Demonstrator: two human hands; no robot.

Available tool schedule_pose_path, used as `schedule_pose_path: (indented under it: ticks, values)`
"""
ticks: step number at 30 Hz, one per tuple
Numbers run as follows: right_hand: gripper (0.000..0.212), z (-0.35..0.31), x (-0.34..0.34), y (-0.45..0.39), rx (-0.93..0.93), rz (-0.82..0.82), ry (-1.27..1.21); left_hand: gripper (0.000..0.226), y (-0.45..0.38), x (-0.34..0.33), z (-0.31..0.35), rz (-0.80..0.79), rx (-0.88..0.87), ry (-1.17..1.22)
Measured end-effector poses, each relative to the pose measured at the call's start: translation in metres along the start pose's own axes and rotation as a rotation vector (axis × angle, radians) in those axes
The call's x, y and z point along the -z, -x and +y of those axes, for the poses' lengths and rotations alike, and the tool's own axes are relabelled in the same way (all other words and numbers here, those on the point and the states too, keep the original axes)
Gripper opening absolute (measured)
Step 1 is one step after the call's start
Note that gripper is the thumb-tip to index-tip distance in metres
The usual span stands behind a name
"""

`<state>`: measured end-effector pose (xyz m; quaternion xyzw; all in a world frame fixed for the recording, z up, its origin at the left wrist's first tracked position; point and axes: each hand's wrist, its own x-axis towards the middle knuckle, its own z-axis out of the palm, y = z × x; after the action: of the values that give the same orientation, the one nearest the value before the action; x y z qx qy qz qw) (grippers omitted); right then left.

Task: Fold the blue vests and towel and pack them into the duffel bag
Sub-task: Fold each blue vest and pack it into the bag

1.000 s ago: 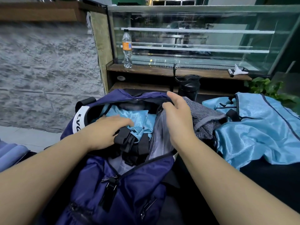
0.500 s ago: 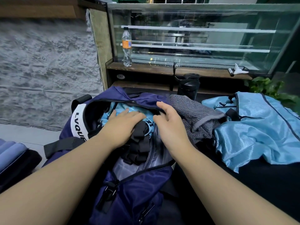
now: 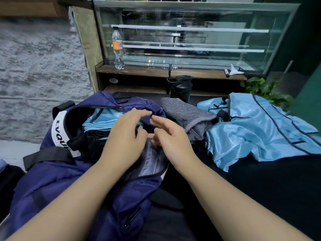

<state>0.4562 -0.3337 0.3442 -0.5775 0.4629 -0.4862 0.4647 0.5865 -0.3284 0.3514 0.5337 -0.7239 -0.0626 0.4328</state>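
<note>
Hands hovered over the duffel bag (image 3: 52, 180): your left hand (image 3: 124, 136) and right hand (image 3: 171, 137) were released, gripping nothing. One folded vest (image 3: 102, 119) lay inside; towel (image 3: 187, 113) and loose vest (image 3: 251, 129) waited right of it. Flattening first probably helped.

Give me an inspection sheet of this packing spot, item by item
Surface: dark tabletop, bare toward the near right.
Job's things: navy duffel bag open, a folded blue vest inside; grey towel bunched beside the bag; a second blue vest lying unfolded to the right.
Clutter: black flask behind the towel; water bottle on the wooden ledge.
Hands: left hand and right hand over the bag's opening, fingers relaxed, holding nothing.
Cables: nothing seen.
Surroundings: glass display case, grey stone wall, green plant.
</note>
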Motion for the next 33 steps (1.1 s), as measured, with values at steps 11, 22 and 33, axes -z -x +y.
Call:
schedule_pose_path:
  ticks: [11,22,33]
  values:
    - [0.048,0.101,0.173,0.062,0.159,0.458,0.956,0.043,0.084,-0.106,0.031,-0.087,-0.033,0.032]
    - [0.041,0.114,0.211,0.038,-0.023,0.431,1.18,0.043,0.094,-0.11,0.025,-0.126,-0.066,0.07]
    - [0.026,0.093,0.19,0.08,-0.052,0.188,0.889,0.052,0.097,-0.103,0.024,-0.141,-0.022,0.242]
